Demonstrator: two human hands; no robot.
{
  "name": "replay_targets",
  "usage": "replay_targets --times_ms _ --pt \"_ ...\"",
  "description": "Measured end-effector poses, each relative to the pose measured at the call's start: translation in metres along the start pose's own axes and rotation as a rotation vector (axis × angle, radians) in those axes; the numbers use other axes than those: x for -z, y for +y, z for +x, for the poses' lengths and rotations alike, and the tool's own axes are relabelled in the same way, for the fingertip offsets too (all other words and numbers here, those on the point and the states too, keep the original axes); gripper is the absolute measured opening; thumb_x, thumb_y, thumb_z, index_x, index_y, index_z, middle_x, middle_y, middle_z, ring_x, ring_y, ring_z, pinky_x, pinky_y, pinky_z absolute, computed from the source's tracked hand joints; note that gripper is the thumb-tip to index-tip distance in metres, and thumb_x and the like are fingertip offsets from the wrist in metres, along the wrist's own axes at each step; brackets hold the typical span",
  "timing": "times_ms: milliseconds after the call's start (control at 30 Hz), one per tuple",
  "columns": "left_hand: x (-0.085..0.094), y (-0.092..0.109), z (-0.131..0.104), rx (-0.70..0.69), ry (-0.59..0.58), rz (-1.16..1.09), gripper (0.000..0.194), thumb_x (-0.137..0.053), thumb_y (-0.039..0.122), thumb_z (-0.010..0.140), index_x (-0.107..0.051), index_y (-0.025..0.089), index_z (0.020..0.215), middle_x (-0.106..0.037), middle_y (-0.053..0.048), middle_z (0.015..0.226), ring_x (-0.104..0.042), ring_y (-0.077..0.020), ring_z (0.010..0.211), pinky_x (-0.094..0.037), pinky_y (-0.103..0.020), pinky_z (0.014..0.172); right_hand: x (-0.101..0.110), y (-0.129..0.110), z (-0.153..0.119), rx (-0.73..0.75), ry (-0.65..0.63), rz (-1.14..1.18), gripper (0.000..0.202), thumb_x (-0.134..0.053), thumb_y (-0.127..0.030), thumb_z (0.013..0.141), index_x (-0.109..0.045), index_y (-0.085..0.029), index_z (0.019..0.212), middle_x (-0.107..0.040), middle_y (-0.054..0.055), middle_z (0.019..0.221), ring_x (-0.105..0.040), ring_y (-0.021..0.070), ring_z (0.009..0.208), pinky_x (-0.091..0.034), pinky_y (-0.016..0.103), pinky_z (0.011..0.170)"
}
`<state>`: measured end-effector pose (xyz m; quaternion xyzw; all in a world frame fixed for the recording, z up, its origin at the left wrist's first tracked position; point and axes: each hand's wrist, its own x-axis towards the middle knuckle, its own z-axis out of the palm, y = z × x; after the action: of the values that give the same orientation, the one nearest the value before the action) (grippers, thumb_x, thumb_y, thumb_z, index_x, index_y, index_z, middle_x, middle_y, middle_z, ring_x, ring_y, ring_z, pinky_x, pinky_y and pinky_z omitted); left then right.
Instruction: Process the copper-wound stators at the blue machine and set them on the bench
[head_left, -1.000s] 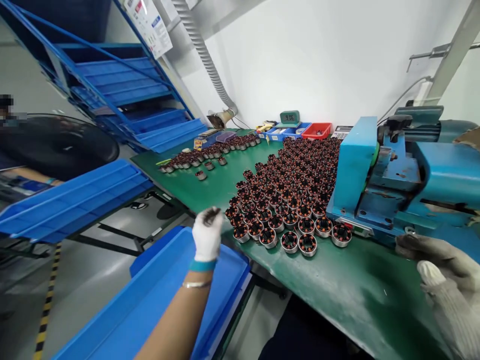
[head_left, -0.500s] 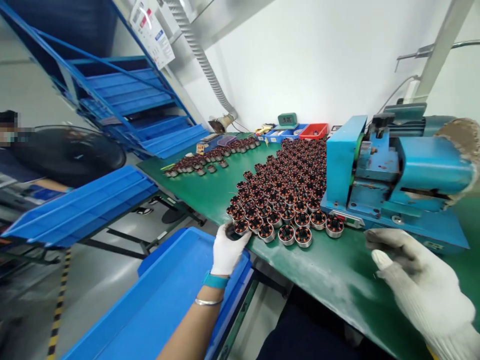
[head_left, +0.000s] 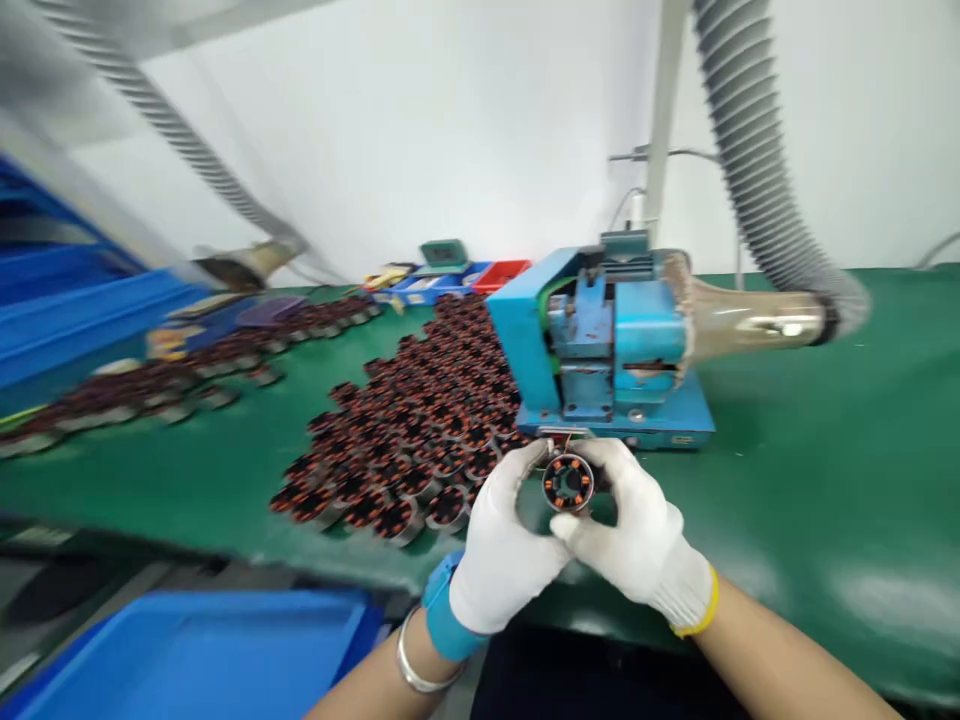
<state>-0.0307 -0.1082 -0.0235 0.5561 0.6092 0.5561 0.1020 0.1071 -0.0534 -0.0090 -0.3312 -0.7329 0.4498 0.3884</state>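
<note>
A round motor stator (head_left: pixel 568 483) with a silvery rim, dark core and copper windings is held up in front of the blue machine, its open face towards me. My right hand (head_left: pixel 645 530), in a white glove with a yellow cuff, grips it from the right, thumb at its lower edge. From the left, my gloved left hand (head_left: pixel 506 545) curls round it, fingertips at the upper rim; its exact contact is partly hidden. Thin wires show above the ring. Many similar stators (head_left: pixel 420 430) stand packed together on the green table (head_left: pixel 810 480), left of my hands.
Just behind my hands stands the blue machine (head_left: pixel 592 340), a clear duct and grey hose (head_left: pixel 780 160) on its right. More stators (head_left: pixel 172 390) line the far left. Small blue and red bins (head_left: pixel 504 274) sit at the back. A large blue tray (head_left: pixel 217 650) lies below the table edge.
My view has swung right. My left hand has left the front corner of the stator group and joined my right hand before the machine, where a stator is now held between them.
</note>
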Motion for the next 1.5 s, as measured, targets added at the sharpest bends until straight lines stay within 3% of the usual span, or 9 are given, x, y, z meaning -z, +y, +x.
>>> replay_targets --times_ms 167,267,433,833,967,1133,1267,1367,1500 --pt "-0.048 0.016 0.05 0.049 -0.151 -0.047 0.052 -0.072 0.029 0.064 -0.061 0.017 0.113 -0.07 -0.01 0.11 -0.067 -0.0271 0.1 -0.054 -0.043 0.093 0.023 0.023 0.027 -0.125 0.245 0.4 0.046 -0.072 -0.029 0.068 -0.059 -0.019 0.111 -0.068 0.009 0.106 -0.066 0.0243 0.097 -0.053 0.041 0.09" --pt "-0.062 0.025 0.065 0.071 -0.202 -0.053 0.046 -0.07 0.031 0.067 -0.064 0.018 0.11 -0.071 -0.009 0.109 -0.067 -0.0266 0.102 -0.053 -0.043 0.095 0.032 0.028 0.039 -0.12 0.32 0.559 0.04 -0.072 -0.033 0.069 -0.061 -0.019 0.105 -0.071 0.007 0.1 -0.067 0.0229 0.091 -0.054 0.039 0.087" --pt "-0.075 0.033 0.077 0.066 -0.177 -0.136 0.044 -0.07 0.032 0.067 -0.065 0.015 0.108 -0.071 -0.01 0.108 -0.066 -0.0268 0.102 -0.052 -0.042 0.095 0.036 0.022 0.049 -0.125 0.432 0.559 0.029 -0.07 -0.036 0.072 -0.065 -0.019 0.095 -0.072 0.005 0.092 -0.067 0.021 0.088 -0.054 0.035 0.082" --pt "-0.081 0.02 0.082 -0.039 -0.233 -0.213 0.045 -0.072 0.028 0.069 -0.063 0.014 0.111 -0.069 -0.01 0.111 -0.065 -0.0247 0.103 -0.05 -0.041 0.097 0.034 0.025 0.048 -0.073 0.535 0.516 0.026 -0.067 -0.033 0.073 -0.062 -0.018 0.094 -0.07 0.006 0.09 -0.066 0.0211 0.084 -0.053 0.038 0.085" --pt "-0.073 0.015 0.071 -0.101 -0.19 -0.23 0.049 -0.075 0.023 0.065 -0.06 0.016 0.11 -0.068 -0.009 0.108 -0.065 -0.0238 0.102 -0.051 -0.04 0.095 0.031 0.021 0.036 -0.025 0.461 0.513 0.032 -0.069 -0.028 0.071 -0.06 -0.02 0.101 -0.07 0.006 0.095 -0.067 0.0215 0.087 -0.055 0.037 0.084" --pt "-0.064 0.009 0.063 -0.127 -0.214 -0.277 0.048 -0.076 0.023 0.065 -0.061 0.018 0.11 -0.057 -0.013 0.13 -0.056 -0.0271 0.121 -0.047 -0.041 0.103 0.031 0.018 0.025 0.093 0.361 0.338 0.038 -0.069 -0.027 0.075 -0.059 -0.021 0.111 -0.066 0.008 0.111 -0.062 0.0236 0.105 -0.05 0.04 0.096" --pt "-0.067 0.009 0.061 -0.02 -0.096 -0.287 0.052 -0.078 0.024 0.059 -0.057 0.017 0.106 -0.065 -0.012 0.115 -0.064 -0.0263 0.107 -0.053 -0.041 0.094 0.034 0.017 0.025 0.175 0.359 0.173 0.035 -0.065 -0.028 0.079 -0.063 -0.021 0.113 -0.059 0.009 0.122 -0.055 0.0252 0.117 -0.044 0.04 0.104" --pt "-0.07 0.008 0.059 0.009 -0.103 -0.255 0.049 -0.077 0.023 0.06 -0.054 0.018 0.103 -0.068 -0.007 0.099 -0.068 -0.0227 0.091 -0.056 -0.038 0.083 0.036 0.015 0.025 0.127 0.432 0.175 0.02 -0.058 -0.027 0.085 -0.068 -0.019 0.1 -0.065 0.008 0.107 -0.06 0.022 0.104 -0.048 0.035 0.094" --pt "-0.072 0.008 0.054 -0.013 -0.157 -0.168 0.046 -0.077 0.025 0.062 -0.053 0.02 0.101 -0.068 -0.005 0.096 -0.068 -0.0217 0.087 -0.056 -0.037 0.079 0.036 0.014 0.026 -0.094 0.532 0.37 0.014 -0.061 -0.03 0.082 -0.067 -0.018 0.078 -0.061 0.002 0.074 -0.058 0.0164 0.072 -0.049 0.03 0.07"
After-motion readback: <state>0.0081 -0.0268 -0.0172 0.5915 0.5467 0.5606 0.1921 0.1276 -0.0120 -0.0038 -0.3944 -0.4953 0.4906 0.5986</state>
